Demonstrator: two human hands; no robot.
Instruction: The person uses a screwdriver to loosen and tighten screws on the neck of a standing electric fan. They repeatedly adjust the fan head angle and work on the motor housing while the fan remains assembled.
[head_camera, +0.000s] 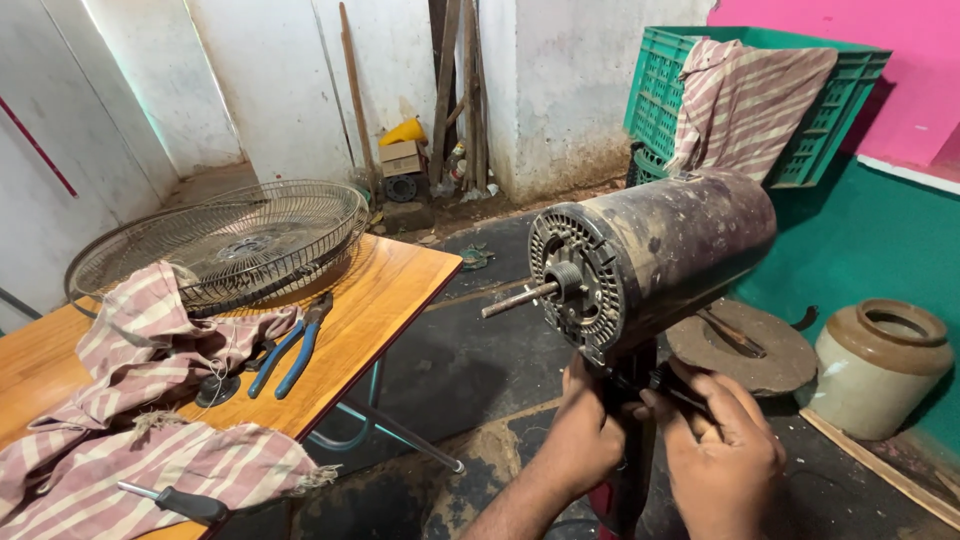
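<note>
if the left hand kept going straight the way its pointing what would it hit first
The left hand points up along the stand, so it would most likely meet the underside of the fan motor just above it. The depth is hard to judge from this one view.

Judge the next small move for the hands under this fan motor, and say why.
Probably a further turn of the small black knob at the stand's neck. The right hand pinches it while the left hand grips the stand pole just below the dusty fan motor, whose bare shaft shows guard and blade already off.
</note>
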